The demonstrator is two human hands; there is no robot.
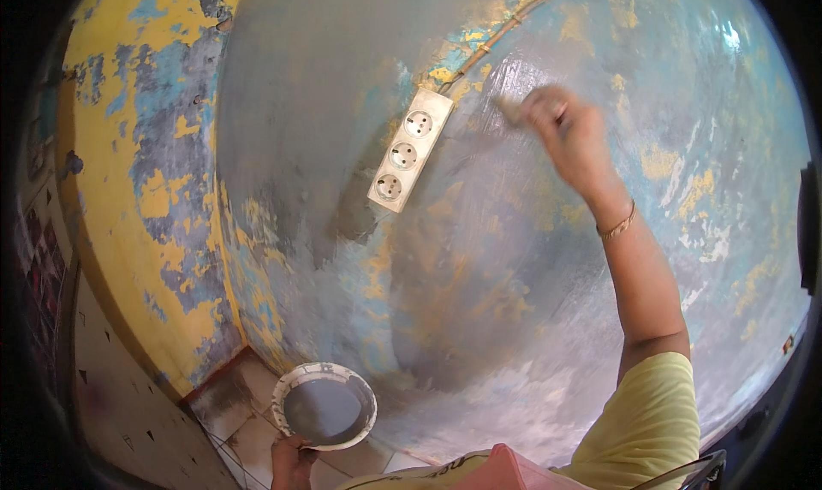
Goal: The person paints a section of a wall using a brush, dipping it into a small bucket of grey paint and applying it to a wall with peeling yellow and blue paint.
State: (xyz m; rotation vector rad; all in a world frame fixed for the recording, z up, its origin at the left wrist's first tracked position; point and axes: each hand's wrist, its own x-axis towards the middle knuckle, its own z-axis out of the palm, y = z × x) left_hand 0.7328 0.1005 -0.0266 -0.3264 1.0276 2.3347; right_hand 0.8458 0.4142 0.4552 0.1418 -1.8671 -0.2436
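My left hand [293, 461] grips the rim of a white plastic bowl [278, 413] at the lower left. Grey liquid paint [324, 410] fills much of the bowl. Raised against the wall [462, 284], my right hand [568, 134] is closed around a small blurred tool, apparently a paintbrush [508, 110]. Its tip is at a wet, shiny grey patch [520, 73]. Left of that hand, a white three-socket power strip [411, 151] sits slanted on the wall, with a cable [501, 34] running up and right from its top end.
The adjoining wall [103, 188] on the left has peeling yellow, blue and grey paint. Below the corner lies a tiled floor [253, 451]. A pale panel [128, 413] with dark triangular marks stands at the lower left. A dark object [808, 227] shows at the right rim.
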